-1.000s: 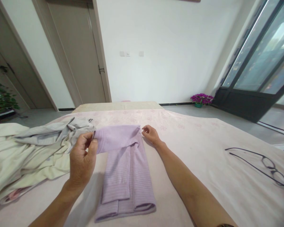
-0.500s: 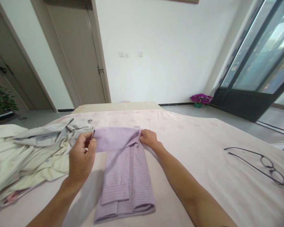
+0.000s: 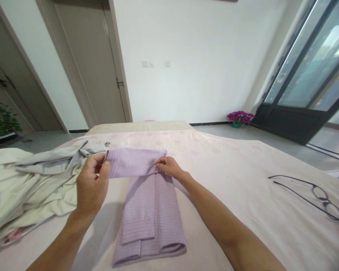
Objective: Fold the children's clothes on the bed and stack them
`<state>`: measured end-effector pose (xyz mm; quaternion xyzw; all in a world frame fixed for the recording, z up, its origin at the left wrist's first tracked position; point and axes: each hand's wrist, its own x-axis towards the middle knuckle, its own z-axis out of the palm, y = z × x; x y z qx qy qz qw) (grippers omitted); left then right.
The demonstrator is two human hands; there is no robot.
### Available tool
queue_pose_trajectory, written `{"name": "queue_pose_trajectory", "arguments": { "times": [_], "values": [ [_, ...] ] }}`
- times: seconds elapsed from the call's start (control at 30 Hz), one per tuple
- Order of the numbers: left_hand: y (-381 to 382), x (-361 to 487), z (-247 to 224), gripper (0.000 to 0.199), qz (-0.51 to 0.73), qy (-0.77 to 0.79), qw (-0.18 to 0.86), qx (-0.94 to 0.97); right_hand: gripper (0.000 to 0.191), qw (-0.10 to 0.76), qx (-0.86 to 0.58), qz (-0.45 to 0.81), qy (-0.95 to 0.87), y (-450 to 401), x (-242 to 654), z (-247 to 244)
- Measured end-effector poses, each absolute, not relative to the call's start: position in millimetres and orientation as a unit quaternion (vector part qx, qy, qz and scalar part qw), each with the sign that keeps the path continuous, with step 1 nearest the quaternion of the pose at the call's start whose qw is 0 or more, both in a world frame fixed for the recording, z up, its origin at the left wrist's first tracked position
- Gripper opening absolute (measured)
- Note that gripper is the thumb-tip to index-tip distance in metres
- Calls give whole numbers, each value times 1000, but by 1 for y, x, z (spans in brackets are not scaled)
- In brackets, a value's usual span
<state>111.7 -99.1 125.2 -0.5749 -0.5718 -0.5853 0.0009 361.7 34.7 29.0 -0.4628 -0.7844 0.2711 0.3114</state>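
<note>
A light purple, finely striped garment (image 3: 139,207), looking like a shirt, lies folded lengthwise in front of me, its near end showing a rolled edge. Its far part, a sleeve-like flap (image 3: 132,162), is lifted and stretched out to the left. My left hand (image 3: 93,180) pinches the flap's left end between thumb and fingers, off the bed. At the flap's other end my right hand (image 3: 169,166) is closed on the cloth where it bunches near the fold. The right fingertips partly cover that spot.
A heap of cream and grey clothes (image 3: 36,184) lies on the left. Black-framed glasses (image 3: 319,195) rest on the pale pink flowered sheet (image 3: 228,180) at right. Beyond stand a door (image 3: 84,64), a wall and a pot of purple flowers (image 3: 240,117).
My left hand has drawn the flap's end slightly left and up. My right hand has shifted left along the flap onto the bunched cloth. The folded body lies as before.
</note>
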Motion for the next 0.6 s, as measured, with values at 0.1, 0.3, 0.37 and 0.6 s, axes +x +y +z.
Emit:
{"name": "queue_pose_trajectory", "arguments": {
  "times": [0.1,0.3,0.37,0.6],
  "values": [
    [-104,117,124,26,-579,-560,10,-592,18,317,-462,293,-775,40,367,25],
    [-120,135,120,14,-507,-493,88,-702,26,373,-478,305,-734,51,373,16],
    [-125,143,119,14,-472,-448,97,-754,23,396,-497,310,-707,57,375,14],
    [-141,170,106,24,-350,-318,48,-880,37,414,-563,309,-645,69,379,12]
  ]
}}
